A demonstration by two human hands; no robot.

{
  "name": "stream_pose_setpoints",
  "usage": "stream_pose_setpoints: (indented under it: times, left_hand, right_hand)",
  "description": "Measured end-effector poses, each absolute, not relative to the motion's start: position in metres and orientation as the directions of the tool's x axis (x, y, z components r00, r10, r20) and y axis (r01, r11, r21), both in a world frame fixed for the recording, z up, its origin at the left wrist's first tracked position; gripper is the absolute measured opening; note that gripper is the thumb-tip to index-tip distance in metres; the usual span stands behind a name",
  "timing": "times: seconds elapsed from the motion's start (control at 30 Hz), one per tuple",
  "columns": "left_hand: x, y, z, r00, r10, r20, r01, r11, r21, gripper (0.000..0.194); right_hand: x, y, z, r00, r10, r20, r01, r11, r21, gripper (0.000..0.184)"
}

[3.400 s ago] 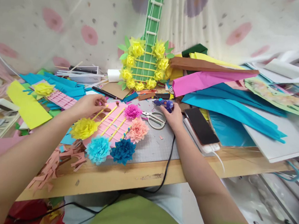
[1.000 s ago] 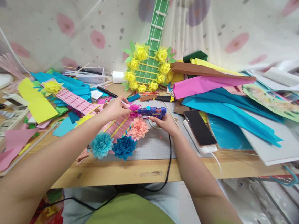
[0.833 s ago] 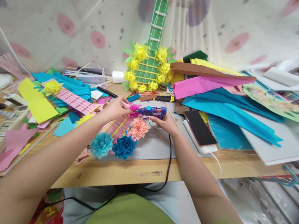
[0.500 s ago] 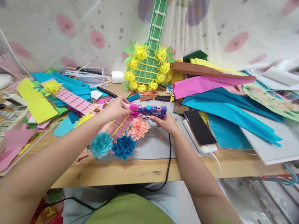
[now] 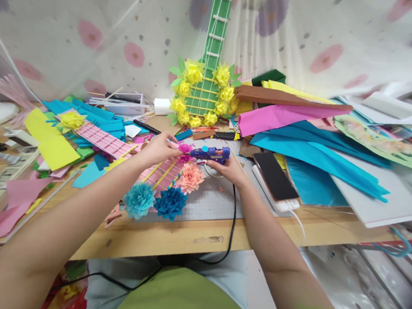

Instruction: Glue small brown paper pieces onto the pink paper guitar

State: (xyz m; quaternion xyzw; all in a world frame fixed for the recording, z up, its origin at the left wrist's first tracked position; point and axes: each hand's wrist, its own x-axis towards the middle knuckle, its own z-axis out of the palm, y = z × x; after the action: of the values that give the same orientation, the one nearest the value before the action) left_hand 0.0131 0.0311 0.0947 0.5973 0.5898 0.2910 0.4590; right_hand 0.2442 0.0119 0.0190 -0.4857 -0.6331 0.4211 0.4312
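Observation:
My right hand (image 5: 229,169) is wrapped round a blue hot glue gun (image 5: 208,153), whose nozzle points left. The fingers of my left hand (image 5: 161,147) are pinched together right at the nozzle; whatever small thing they hold is hidden. Both hands are above a pink paper guitar (image 5: 161,176) with yellow strips across its body. Around its edge are a magenta paper flower (image 5: 185,149), partly covered by the gun, a peach flower (image 5: 191,177), a dark blue flower (image 5: 171,203) and a light blue flower (image 5: 139,200). My left forearm covers most of a yellow flower.
A green paper guitar (image 5: 212,79) with yellow roses stands at the back. Folded coloured paper (image 5: 295,114) is piled at the right, beside a phone (image 5: 275,175) on a white power bank. Scissors lie partly hidden under the gun. The gun's black cord (image 5: 232,223) hangs over the table edge.
Since the oldest frame, my right hand has lifted the glue gun and brought it left over the guitar. My left hand has moved right to its nozzle. Over the last second both stay nearly still.

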Motion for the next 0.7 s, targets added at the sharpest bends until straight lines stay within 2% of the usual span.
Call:
stream_pose_setpoints:
  times: [0.1,0.23,0.4,0.5,0.7]
  left_hand:
    - [0.011,0.030,0.100,0.123,0.963,-0.241,0.374,0.180,0.910,0.039]
    - [-0.001,0.034,0.106,0.101,0.960,-0.260,0.313,0.217,0.925,0.046]
    - [-0.027,0.041,0.118,0.027,0.953,-0.300,0.425,0.261,0.867,0.053]
    - [-0.041,0.047,0.121,-0.027,0.950,-0.311,0.491,0.284,0.824,0.058]
    - [-0.050,0.067,0.114,-0.045,0.943,-0.330,0.580,0.294,0.760,0.054]
  right_hand:
    - [0.249,0.014,0.018,-0.094,0.984,0.153,0.249,0.172,-0.953,0.043]
    - [0.260,0.021,0.018,0.119,0.978,0.169,0.288,0.130,-0.949,0.043]
    - [0.272,0.032,0.009,0.351,0.925,0.143,0.388,-0.005,-0.922,0.048]
    - [0.274,0.035,0.002,0.380,0.915,0.135,0.435,-0.048,-0.899,0.051]
    - [0.273,0.036,-0.002,0.377,0.916,0.138,0.455,-0.054,-0.889,0.051]
